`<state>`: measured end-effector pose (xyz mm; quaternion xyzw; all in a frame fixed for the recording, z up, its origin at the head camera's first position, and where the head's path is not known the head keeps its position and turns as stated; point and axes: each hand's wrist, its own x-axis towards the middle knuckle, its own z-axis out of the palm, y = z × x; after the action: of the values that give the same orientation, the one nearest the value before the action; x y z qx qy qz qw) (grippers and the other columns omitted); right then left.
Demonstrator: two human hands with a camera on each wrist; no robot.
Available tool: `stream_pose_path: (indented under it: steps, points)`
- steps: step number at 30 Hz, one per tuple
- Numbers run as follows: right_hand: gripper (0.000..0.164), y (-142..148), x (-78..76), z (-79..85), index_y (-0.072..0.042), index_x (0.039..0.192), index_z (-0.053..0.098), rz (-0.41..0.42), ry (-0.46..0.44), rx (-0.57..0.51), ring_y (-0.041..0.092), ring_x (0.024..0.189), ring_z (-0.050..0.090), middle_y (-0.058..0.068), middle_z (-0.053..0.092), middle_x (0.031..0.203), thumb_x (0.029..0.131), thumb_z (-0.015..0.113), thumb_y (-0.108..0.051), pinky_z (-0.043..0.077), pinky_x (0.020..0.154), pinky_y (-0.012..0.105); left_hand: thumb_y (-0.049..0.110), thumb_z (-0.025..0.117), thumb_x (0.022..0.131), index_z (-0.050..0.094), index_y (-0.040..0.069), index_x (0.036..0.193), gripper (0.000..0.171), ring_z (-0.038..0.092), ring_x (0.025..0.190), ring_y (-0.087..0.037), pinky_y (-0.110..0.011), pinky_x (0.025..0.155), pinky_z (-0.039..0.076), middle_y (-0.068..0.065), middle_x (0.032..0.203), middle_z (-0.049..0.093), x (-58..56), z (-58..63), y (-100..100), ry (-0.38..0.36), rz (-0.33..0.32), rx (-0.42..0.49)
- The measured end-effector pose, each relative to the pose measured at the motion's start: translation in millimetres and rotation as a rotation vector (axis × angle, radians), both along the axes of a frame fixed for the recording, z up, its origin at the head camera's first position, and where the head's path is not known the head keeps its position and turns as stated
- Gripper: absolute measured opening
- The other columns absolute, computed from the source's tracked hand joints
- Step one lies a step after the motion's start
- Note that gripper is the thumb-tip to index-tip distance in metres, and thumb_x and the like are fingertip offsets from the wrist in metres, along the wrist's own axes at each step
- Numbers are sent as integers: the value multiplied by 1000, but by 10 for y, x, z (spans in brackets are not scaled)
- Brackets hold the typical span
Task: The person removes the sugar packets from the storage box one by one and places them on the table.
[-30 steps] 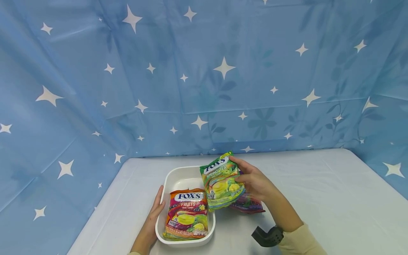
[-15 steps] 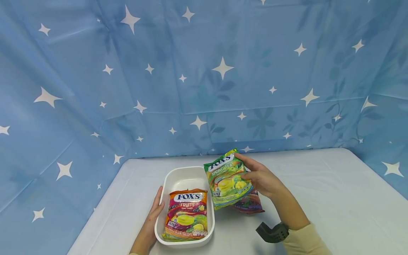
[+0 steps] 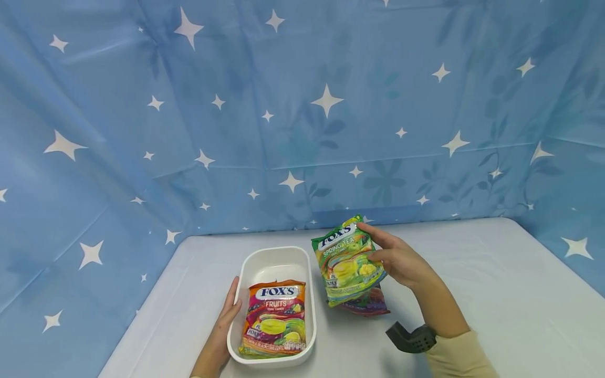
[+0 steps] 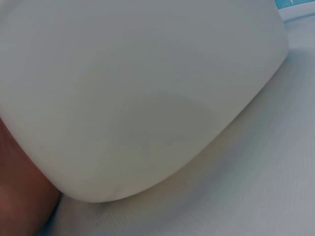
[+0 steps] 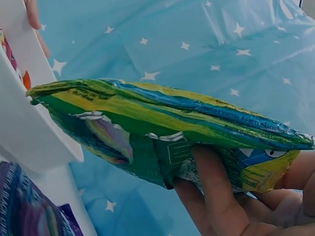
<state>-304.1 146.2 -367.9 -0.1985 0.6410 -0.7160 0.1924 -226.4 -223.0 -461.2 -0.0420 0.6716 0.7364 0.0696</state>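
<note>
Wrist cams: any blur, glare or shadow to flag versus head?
Left wrist: dim, white container fills most of the frame with little detail, soft shadow on the tablecloth beside it. Right wrist: pale glare streaks on the blue backdrop toward top right, purple packet looks soft at lower left. Head: fairly even light, big lettering on the green packet legible.

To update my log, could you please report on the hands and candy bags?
Left hand against white tub, Fruits bag inside. Right hand gripping green Spring Tea bag, outside tub. Purple bag partly hidden by green one; no obstruction seen.
</note>
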Motion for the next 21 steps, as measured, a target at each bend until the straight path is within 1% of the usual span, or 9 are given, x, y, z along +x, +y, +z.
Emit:
stream_pose_path:
  steps: [4, 9, 17, 21]
  points:
    - [70, 65, -4, 14, -7, 147, 13, -17, 16, 21, 8, 98, 53, 16, -4, 153, 85, 44, 5, 50, 76, 22, 33, 33, 97, -4, 29, 147, 62, -12, 140, -34, -61, 106, 6, 1, 154, -14, -2, 1, -12, -15, 8, -11]
    - [70, 138, -3, 26, -8, 147, 13, -37, 21, 44, 8, 95, 55, 17, -2, 152, 86, 44, 4, 50, 75, 23, 34, 33, 97, -4, 29, 147, 62, -11, 140, -34, -61, 105, 7, 1, 154, -13, -7, -5, -15, -10, 1, -31]
    - [69, 259, -6, 50, -10, 147, 14, -41, 41, 102, 11, 90, 55, 17, -2, 153, 86, 44, 3, 50, 71, 24, 37, 33, 97, -6, 31, 146, 63, -11, 140, -34, -60, 106, 6, 2, 154, -15, -3, -1, -11, -18, -11, -11]
    - [68, 350, -2, 46, -9, 147, 15, -70, 63, 151, 10, 90, 56, 18, -1, 152, 86, 43, 3, 50, 71, 25, 36, 33, 97, -6, 31, 147, 63, -10, 140, -35, -60, 105, 9, 2, 154, -14, -8, -6, -5, -15, -12, -7]
